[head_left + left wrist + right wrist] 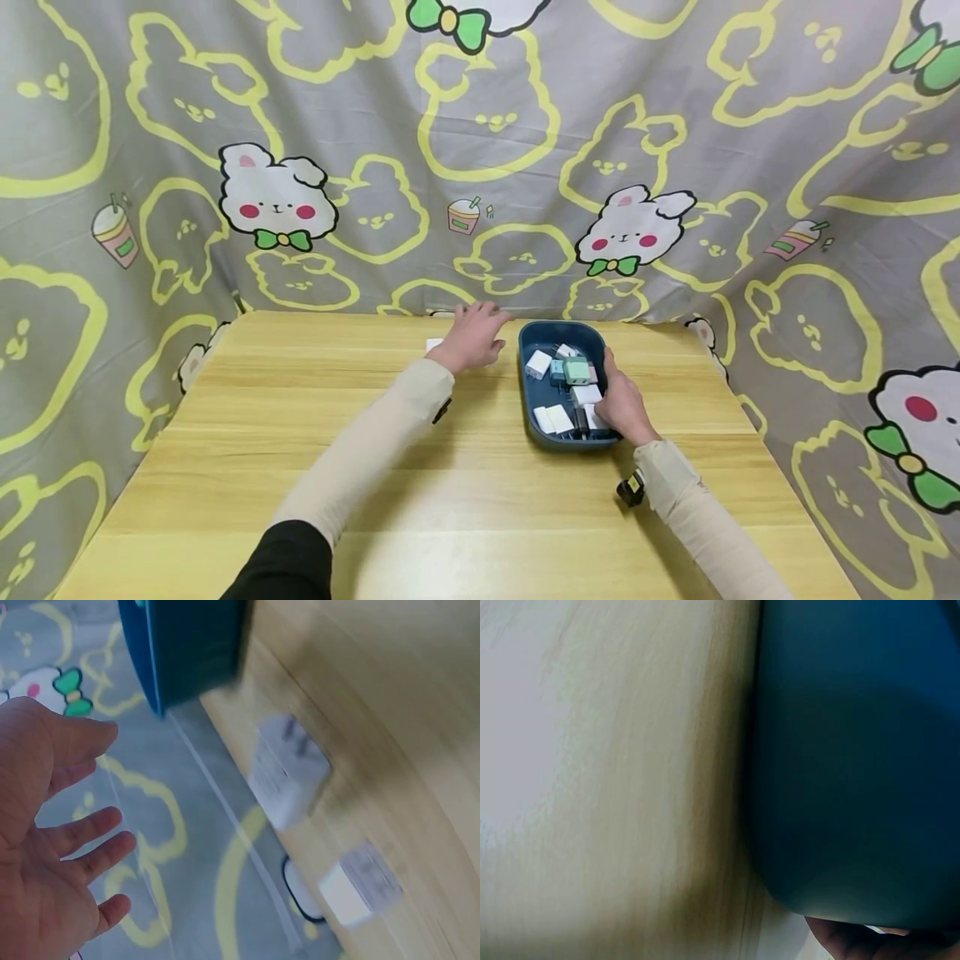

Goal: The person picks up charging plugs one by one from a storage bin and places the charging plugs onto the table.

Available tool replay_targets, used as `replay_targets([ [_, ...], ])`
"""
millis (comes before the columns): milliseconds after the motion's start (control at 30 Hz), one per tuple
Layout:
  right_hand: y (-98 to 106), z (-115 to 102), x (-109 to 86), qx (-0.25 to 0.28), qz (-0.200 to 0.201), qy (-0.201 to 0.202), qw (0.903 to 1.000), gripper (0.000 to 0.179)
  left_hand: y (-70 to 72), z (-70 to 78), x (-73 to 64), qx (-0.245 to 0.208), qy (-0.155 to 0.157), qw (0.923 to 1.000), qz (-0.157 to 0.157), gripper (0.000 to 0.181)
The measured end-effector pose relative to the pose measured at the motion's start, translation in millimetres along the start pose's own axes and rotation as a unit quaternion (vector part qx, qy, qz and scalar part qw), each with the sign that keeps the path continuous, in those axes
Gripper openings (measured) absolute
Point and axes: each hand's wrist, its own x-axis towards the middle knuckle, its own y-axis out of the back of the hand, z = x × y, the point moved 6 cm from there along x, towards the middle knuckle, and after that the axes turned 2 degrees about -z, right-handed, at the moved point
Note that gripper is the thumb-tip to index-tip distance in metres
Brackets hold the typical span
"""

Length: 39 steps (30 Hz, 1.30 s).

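Observation:
My right hand (pixel 626 408) grips the right side of a dark blue plastic bin (pixel 573 445), thumb over the rim. Inside lie several charger plugs: white ones (pixel 537 364), a pale green one (pixel 576 370) on top, a blue one (pixel 557 372) and a black one (pixel 581 422). Left of the bin, my left hand (pixel 472 337) hovers over the back of the table, fingers spread and holding nothing. The left wrist view shows a white charger plug (pixel 289 776) with its prongs visible, and a second white charger plug (pixel 360 889), both close to the table's back edge.
The wooden table (pixel 315 400) ends at the back against a grey curtain (pixel 360 125) printed with yellow outlines and white rabbits. Curtain also hangs along both sides. The bin's wall (pixel 855 765) fills much of the right wrist view.

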Motion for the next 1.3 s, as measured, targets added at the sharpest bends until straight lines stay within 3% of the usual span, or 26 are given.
replay_targets([
  [300,2,0,-1.5,-0.004,0.009,0.006,0.9999,0.105,-6.6,42.7,13.0,0.017,-0.039,0.9991,0.006,0.048],
  [567,1,0,-2.5,-0.002,0.008,0.004,1.0,0.105,-13.2,73.8,18.6,0.053,-0.071,0.996,0.011,0.048],
  [667,2,0,-2.4,-0.002,0.01,0.004,0.9999,0.105,-16.5,83.9,20.4,0.047,-0.081,0.9956,0.012,0.047],
  [833,3,-2,-1.6,-0.003,0.012,0.009,0.9999,0.104,-25.7,95.3,22.9,0.041,-0.083,0.9957,-0.008,0.046],
  [1300,4,-2,-1.3,-0.007,0.016,0.013,0.9998,0.102,-51.8,125.9,33.3,0.089,-0.089,0.9903,-0.059,0.048],
])
